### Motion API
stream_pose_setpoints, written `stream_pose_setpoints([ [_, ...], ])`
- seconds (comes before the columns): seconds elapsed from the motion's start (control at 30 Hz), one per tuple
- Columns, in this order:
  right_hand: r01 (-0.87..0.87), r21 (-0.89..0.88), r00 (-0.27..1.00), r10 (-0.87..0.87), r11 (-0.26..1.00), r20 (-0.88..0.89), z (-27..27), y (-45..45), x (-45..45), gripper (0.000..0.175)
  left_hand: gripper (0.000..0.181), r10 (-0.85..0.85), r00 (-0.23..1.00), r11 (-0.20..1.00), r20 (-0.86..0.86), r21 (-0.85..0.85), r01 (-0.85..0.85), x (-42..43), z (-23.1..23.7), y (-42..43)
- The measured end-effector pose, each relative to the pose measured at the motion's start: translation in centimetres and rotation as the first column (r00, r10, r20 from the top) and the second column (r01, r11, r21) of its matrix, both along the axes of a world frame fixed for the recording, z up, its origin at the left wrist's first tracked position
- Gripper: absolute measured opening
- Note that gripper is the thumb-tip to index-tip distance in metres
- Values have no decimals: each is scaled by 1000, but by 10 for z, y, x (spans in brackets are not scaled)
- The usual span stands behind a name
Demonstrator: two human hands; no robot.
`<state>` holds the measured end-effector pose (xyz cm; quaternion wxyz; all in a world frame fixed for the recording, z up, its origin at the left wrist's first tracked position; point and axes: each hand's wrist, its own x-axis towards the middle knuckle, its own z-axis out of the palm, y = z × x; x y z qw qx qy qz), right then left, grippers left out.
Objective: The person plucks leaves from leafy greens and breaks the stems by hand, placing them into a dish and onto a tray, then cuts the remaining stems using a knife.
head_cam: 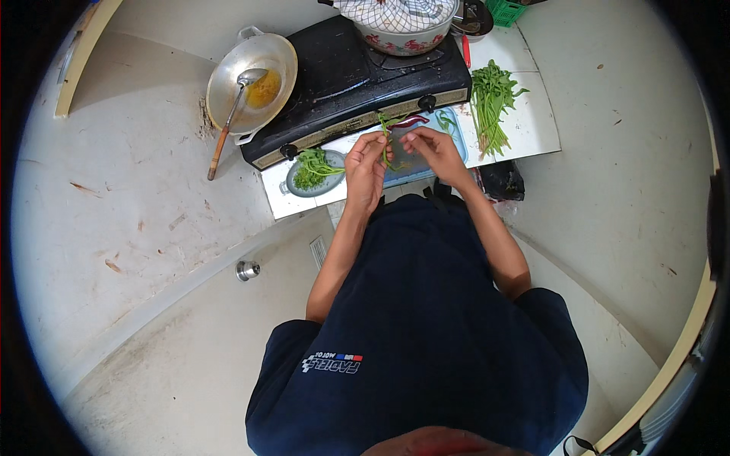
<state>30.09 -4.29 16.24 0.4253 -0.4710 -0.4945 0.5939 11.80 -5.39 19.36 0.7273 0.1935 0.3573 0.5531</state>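
Note:
My left hand (366,162) pinches a thin green leafy stem (386,132) upright between thumb and fingers. Close on its right, my right hand (434,149) is raised with bent fingers; whether it holds a small piece I cannot tell. Below both hands lies a light blue tray (463,137), with dark red chilies (412,121) and a few green leaves (446,122) on it. Left of my left hand, a grey oval dish (332,183) bears leafy greens (313,165) and chopped green bits. A bunch of leafy greens with long stems (491,108) lies on the white tiles at the right.
A black two-burner gas stove (328,68) stands behind the tray. On it are a metal wok (219,74) with a ladle (224,134) and yellowish oil, and a flowered pot (399,41) under a checked cloth. A black plastic bag (503,181) lies below the counter's right edge.

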Motion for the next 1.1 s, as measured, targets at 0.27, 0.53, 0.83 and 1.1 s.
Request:
stream_pose_setpoints([
  [0.27, 156, 232, 981, -177, 960, 74, 63, -4, -20, 15, 15, -43, 999, 999, -15, 21, 44, 2, 14, 3],
  [0.53, 173, 453, 928, -299, 875, 223, 85, -5, -23, 12, 16, -35, 996, 994, -79, 100, 42, 8, 17, 2],
  [0.83, 191, 449, 922, -317, 873, 224, 85, 0, -22, 14, 18, -89, 976, 984, -197, 135, 117, 11, 14, 1],
  [1.1, 284, 383, 942, -330, 879, 59, 69, -3, -18, 12, 15, -250, 968, 968, -23, 30, 250, 8, 19, 3],
])
